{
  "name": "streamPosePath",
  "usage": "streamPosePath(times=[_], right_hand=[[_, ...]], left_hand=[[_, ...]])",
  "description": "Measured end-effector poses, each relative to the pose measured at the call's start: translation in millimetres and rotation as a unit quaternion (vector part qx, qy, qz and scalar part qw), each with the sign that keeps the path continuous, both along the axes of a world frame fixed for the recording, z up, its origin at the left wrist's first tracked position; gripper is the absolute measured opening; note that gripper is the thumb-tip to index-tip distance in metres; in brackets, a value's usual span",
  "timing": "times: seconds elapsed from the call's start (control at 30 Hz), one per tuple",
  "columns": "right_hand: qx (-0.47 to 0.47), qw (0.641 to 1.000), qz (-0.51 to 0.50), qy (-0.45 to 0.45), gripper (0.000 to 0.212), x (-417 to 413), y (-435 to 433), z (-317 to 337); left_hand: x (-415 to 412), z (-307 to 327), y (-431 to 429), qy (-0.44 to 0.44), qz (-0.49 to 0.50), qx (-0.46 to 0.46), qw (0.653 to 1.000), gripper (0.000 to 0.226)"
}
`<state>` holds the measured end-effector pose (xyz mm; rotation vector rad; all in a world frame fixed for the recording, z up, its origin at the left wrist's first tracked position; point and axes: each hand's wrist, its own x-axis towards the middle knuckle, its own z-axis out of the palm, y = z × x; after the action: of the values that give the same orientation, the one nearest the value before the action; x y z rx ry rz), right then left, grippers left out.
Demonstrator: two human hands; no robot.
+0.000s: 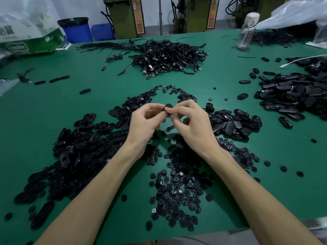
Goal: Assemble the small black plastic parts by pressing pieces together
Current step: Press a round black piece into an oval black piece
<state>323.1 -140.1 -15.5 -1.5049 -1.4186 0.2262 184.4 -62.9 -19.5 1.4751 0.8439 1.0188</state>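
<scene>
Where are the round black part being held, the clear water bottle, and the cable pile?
round black part (169,106): head view, its top face.
water bottle (246,35): head view, its clear body.
cable pile (169,55): head view, middle of the heap.

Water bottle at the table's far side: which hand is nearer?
Right. The right hand is left of the water bottle, nearer the person; the left hand lies farther left.

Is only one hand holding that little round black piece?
No, the left hand and the right hand both pinch the round black piece at their fingertips.
</scene>
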Motion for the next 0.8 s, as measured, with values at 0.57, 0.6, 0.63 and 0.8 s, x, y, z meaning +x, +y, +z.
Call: streamPosePath(times=[0.57, 0.6, 0.63, 0.8], right_hand=[[-0.010, 0.993, -0.054, 0.104, 0.008, 5.6, 0.8, 1.8], [-0.011, 0.992, -0.053, 0.113, 0.009, 6.1, 0.6, 2.0], [-0.012, 0.991, -0.050, 0.121, 0.009, 6.3, 0.4, 2.1], [-0.010, 0.993, -0.038, 0.115, 0.008, 3.8, -0.6, 1.5]], left_hand=[[1.4, 0.8, -2.7, 0.020, -0.045, 0.026, 0.998, 0.011], [1.4, 1.0, -2.9, 0.019, -0.045, 0.025, 0.998, 0.012], [1.4, 1.2, -3.0, 0.020, -0.045, 0.024, 0.998, 0.011], [3.1, 1.1, -2.0, 0.027, -0.044, 0.010, 0.999, 0.010]])
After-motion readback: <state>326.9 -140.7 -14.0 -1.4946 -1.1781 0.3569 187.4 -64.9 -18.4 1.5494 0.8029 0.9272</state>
